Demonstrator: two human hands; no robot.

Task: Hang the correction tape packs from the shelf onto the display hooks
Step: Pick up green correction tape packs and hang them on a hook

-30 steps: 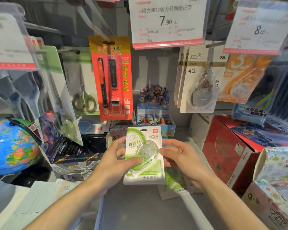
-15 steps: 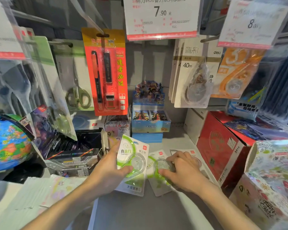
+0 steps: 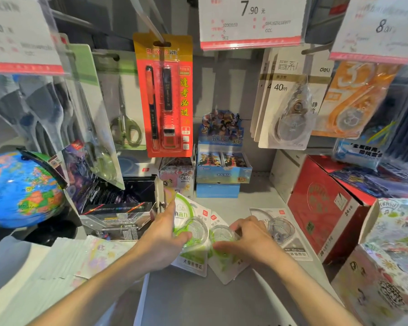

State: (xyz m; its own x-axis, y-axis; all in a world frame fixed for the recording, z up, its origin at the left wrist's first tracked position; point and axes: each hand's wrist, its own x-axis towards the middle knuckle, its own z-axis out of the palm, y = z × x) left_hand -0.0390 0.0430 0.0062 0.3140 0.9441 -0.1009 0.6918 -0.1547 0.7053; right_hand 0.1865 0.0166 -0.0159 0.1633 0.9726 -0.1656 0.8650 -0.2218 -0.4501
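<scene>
My left hand grips a green-and-white correction tape pack, tilted low over the grey shelf. My right hand closes its fingers on a second green pack that lies on the shelf just to the right. A third pack, greyish, lies flat farther right, partly behind my right hand. Above, the hook under the 7.90 price tag carries nothing that I can see. Beige 40 m tape packs hang on the hook to its right.
A red pen-and-lead pack and scissors hang at upper left. A globe stands at the left. Card boxes stand at the shelf's back, a red carton to the right, orange tape packs at upper right.
My left hand has lowered the first pack from chest height toward the shelf. My right hand let go of it and dropped onto the second pack lying on the shelf.
</scene>
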